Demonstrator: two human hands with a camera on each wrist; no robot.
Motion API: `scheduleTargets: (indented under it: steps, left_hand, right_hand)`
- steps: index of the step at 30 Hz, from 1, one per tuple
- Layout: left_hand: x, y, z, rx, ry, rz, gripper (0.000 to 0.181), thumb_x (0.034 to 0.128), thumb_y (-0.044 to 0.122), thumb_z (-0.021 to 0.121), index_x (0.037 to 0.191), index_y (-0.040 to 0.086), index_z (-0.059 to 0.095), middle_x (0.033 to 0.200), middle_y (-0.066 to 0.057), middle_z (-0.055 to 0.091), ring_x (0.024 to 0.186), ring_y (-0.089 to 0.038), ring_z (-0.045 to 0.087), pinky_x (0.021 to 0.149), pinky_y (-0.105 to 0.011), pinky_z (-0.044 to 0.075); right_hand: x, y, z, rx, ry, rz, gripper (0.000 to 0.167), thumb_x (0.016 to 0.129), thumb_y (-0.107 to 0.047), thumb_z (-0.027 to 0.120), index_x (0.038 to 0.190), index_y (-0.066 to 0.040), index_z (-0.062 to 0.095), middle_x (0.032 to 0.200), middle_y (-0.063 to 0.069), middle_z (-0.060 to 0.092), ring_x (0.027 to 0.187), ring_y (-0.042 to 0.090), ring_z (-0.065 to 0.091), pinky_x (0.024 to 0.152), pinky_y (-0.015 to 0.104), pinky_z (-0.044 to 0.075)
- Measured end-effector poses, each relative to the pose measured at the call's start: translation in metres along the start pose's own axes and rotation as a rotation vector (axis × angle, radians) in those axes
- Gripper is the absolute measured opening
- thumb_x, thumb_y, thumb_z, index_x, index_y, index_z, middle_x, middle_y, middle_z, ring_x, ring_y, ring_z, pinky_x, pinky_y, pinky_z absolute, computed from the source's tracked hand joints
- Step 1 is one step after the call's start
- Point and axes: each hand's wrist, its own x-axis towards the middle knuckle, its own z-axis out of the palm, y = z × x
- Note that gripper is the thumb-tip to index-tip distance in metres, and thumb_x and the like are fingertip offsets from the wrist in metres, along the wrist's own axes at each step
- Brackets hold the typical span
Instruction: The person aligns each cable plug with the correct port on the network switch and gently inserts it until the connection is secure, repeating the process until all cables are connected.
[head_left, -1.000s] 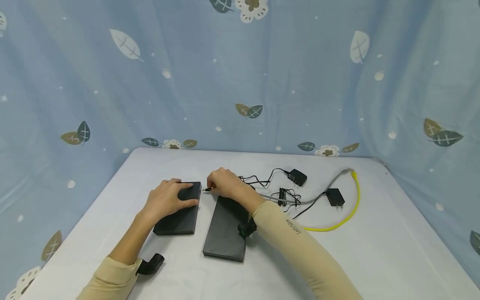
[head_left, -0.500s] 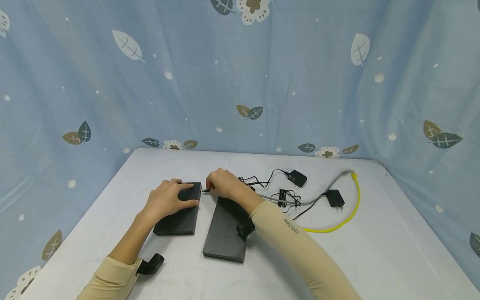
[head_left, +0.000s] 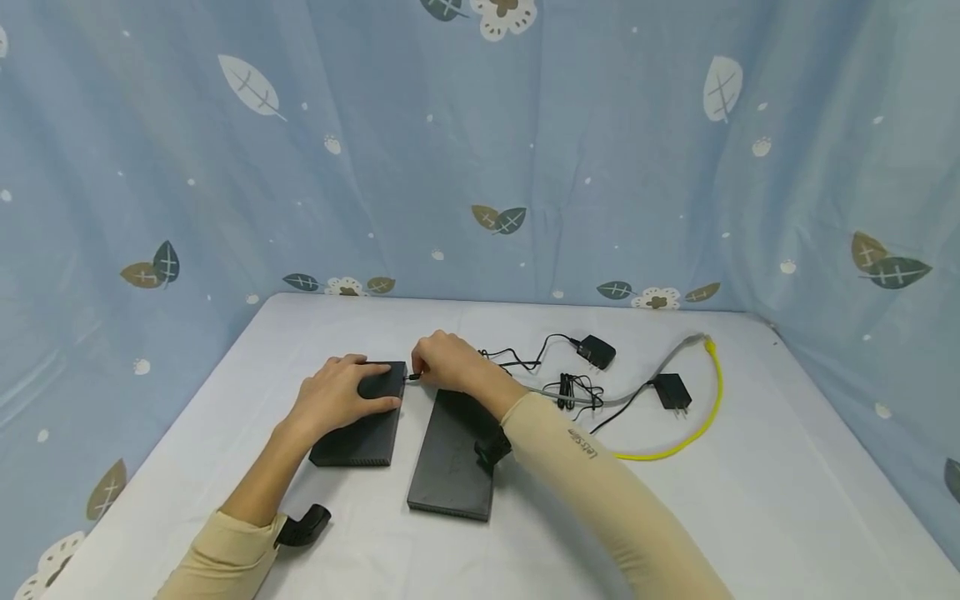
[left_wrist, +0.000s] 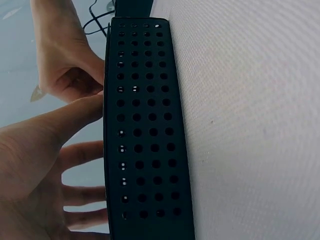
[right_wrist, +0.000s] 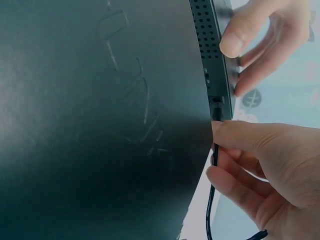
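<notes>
My left hand (head_left: 335, 398) lies with spread fingers on top of a black box (head_left: 351, 442), whose perforated side (left_wrist: 147, 125) fills the middle of the left wrist view. At the box's right edge, my right hand (head_left: 452, 364) pinches a black cable plug (right_wrist: 217, 113) between thumb and fingers. The plug's tip meets a small port near the box's corner; how deep it sits cannot be told. The plug's thin cable (right_wrist: 210, 210) hangs down past the curled fingers. Under the right wrist lies a second, larger black box (head_left: 451, 467).
Right of the boxes lie a black power adapter (head_left: 597, 352) at the back, another adapter (head_left: 671, 391), a bundled black cable (head_left: 566, 392), a grey cable (head_left: 667, 358) and a yellow cable (head_left: 716, 400). A patterned blue curtain (head_left: 420, 150) stands behind the white table (head_left: 795, 467).
My right hand has shifted slightly left, and the small gap between the plug and the first box's edge has closed. My left hand stays on that box.
</notes>
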Motion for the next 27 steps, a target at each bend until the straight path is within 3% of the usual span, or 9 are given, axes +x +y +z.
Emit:
scheduleTargets:
  steps: [6, 27]
  left_hand:
    - [0.0034, 0.0014, -0.0009, -0.01, 0.002, 0.006, 0.072, 0.0788, 0.063, 0.071, 0.136, 0.02, 0.061, 0.141, -0.02, 0.052, 0.12, -0.045, 0.052, 0.074, -0.061, 0.049]
    - [-0.0028, 0.0009, 0.0034, -0.001, -0.008, 0.002, 0.071, 0.0797, 0.061, 0.071, 0.136, 0.019, 0.061, 0.141, -0.022, 0.051, 0.121, -0.046, 0.052, 0.074, -0.061, 0.049]
  right_hand:
    - [0.0011, 0.0009, -0.0044, -0.022, -0.011, 0.015, 0.014, 0.091, -0.01, 0.067, 0.1, -0.015, 0.077, 0.097, 0.0, 0.073, 0.081, 0.01, 0.066, 0.074, 0.024, 0.053]
    - [0.0027, -0.0054, 0.0023, -0.044, -0.019, -0.003, 0.014, 0.091, -0.012, 0.068, 0.102, -0.014, 0.077, 0.099, 0.0, 0.075, 0.084, 0.011, 0.07, 0.076, 0.023, 0.055]
